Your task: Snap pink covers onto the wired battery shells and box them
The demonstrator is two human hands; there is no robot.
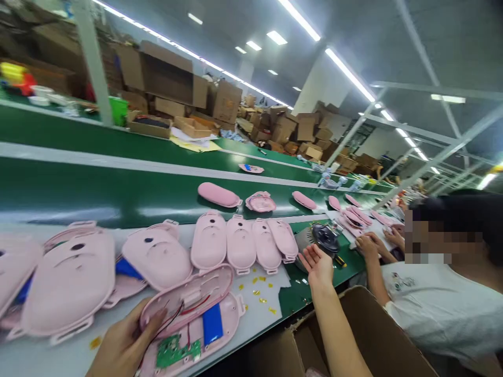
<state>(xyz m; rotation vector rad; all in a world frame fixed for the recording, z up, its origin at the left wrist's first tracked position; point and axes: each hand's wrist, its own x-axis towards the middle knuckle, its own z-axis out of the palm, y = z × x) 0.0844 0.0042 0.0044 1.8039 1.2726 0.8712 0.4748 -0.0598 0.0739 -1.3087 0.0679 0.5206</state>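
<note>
My left hand (128, 335) grips the near end of a pink plastic shell half (214, 281), tilted up with its hollow side towards me. Red and black wires run from it to the lower shell half (231, 313) on the bench. In that half lie a green circuit board (173, 351) and a blue battery pack (212, 324). My right hand (319, 266) is raised palm up with its fingers apart and nothing visible in it. Just behind it stands a grey round device with a black top (326, 238).
Several closed pink shells (73, 277) line the bench. Small yellow tape pieces (257, 293) lie on the white sheet. A green conveyor belt (165, 191) carries pink parts. An open cardboard box (365, 324) stands below my right arm; a co-worker (444, 298) sits at the right.
</note>
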